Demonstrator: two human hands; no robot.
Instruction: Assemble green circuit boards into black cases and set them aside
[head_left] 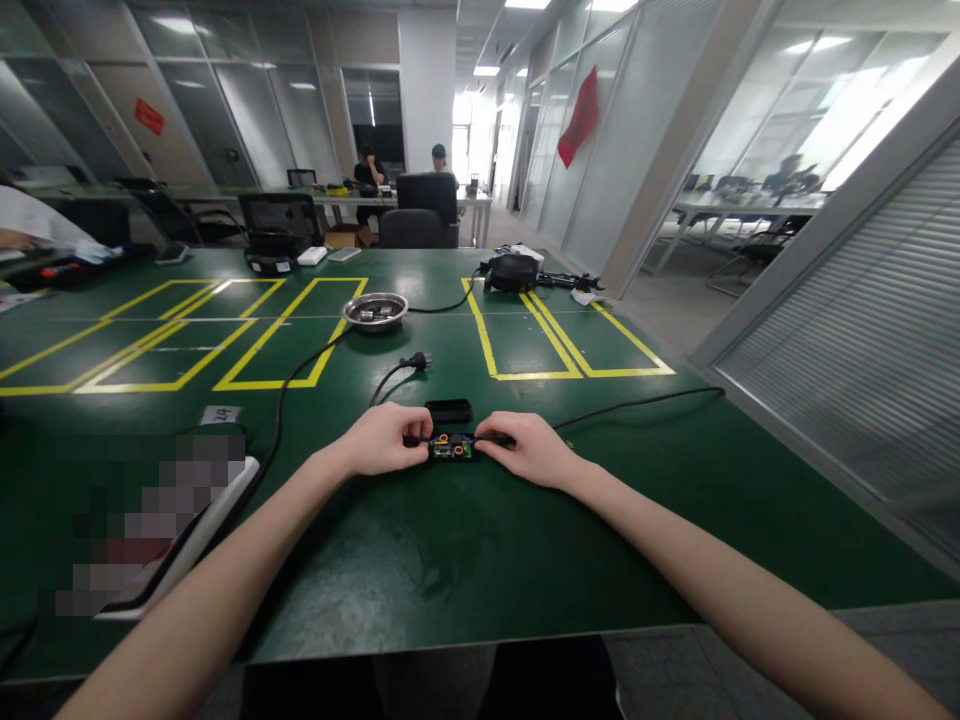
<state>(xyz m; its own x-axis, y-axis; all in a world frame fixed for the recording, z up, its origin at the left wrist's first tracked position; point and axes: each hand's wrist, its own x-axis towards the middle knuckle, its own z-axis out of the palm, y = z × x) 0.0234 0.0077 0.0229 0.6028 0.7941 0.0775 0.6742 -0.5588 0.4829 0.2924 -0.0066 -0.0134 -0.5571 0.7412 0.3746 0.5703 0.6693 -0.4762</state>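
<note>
Between my hands on the green table lies an opened power adapter, its circuit board (452, 449) showing copper coils and other parts. My left hand (386, 438) pinches the cord at the adapter's left end. At the right end, my right hand (531, 447) is closed on the other black cable (637, 405), which runs off to the right. Just behind the board lies an empty black casing half (448, 410). Beyond my left hand rests a black mains plug (418, 361), its short cord curving down toward that hand.
A round metal dish (375, 311) with small metal pieces stands farther back, a black cable passing by it. Yellow tape outlines (536, 376) mark the table. A white-edged tablet-like device (225, 500) lies at left. A black bag (512, 272) sits at the back. People sit in the distance.
</note>
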